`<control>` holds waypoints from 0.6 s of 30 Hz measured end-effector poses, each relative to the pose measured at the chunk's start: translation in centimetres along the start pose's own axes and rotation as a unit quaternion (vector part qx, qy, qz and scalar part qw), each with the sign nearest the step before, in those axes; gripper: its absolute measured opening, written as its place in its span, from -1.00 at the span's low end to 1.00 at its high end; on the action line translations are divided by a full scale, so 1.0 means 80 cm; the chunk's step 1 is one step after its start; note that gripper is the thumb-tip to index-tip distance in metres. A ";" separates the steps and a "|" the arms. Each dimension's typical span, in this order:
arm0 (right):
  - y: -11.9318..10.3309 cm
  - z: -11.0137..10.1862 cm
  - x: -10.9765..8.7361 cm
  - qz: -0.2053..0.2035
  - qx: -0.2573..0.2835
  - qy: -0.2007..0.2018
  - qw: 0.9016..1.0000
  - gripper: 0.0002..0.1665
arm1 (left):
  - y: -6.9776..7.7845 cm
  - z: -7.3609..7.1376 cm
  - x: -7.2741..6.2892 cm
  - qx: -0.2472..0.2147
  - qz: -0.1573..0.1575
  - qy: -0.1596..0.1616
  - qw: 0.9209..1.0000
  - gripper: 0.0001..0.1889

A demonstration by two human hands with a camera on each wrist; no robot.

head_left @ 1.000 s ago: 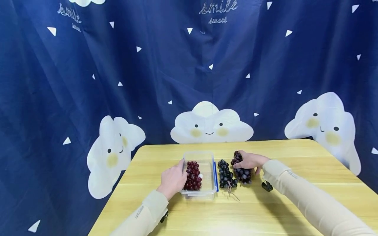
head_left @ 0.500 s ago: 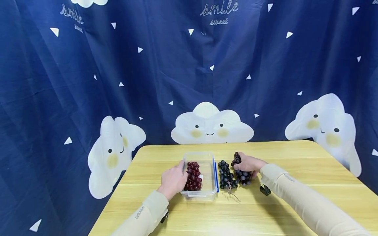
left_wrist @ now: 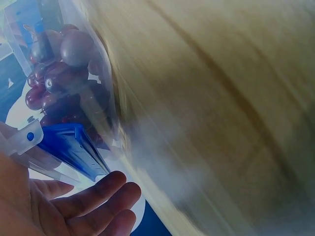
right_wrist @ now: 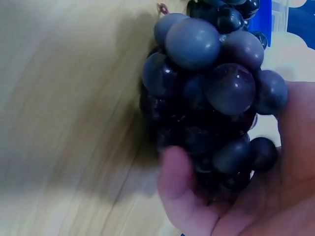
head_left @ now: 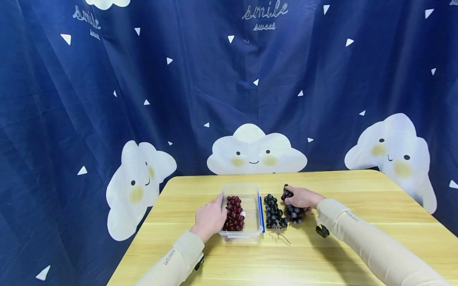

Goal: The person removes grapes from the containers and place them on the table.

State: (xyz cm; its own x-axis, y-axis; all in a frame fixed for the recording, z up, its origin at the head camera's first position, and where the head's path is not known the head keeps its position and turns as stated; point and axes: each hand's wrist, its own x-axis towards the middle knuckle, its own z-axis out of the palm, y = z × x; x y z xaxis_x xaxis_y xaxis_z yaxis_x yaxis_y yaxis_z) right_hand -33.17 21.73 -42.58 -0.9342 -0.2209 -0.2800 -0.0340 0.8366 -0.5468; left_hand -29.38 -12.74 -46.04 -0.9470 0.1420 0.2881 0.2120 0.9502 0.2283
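On the table stands a clear plastic box (head_left: pixel 251 212) with a bunch of red grapes (head_left: pixel 234 216) lying along its left side. My left hand (head_left: pixel 210 217) grips the box's left wall at the rim. In the left wrist view, several fingertips (left_wrist: pixel 129 193) show outside the wall beside a blue clasp (left_wrist: pixel 74 147). My right hand (head_left: pixel 303 198) holds a bunch of dark purple grapes (right_wrist: pixel 197 93), fingers curled around its sides. Between the box and that bunch lies a bunch of black grapes (head_left: pixel 273 214), its stem toward me.
A blue clasp strip (head_left: pixel 261 214) hangs out along the box's right side. The wooden table (head_left: pixel 304 262) ends at a dark blue curtain (head_left: pixel 189 99) with white clouds.
My right hand stays around the purple grapes, which have shifted and turned slightly within its grip. The left hand and the box have kept their place.
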 end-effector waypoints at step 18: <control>-0.005 0.013 0.002 0.035 0.010 0.002 0.999 0.19 | 0.003 -0.003 -0.001 -0.002 -0.005 -0.006 1.000 -0.40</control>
State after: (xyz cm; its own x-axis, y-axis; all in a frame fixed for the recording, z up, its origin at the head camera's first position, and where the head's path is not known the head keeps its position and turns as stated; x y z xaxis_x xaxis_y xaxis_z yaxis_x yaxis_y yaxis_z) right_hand -32.90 20.82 -43.25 -0.9355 -0.1602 -0.3151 0.0388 0.8395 -0.5420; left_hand -29.18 -12.62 -45.80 -0.9520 0.1356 0.2744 0.2032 0.9505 0.2353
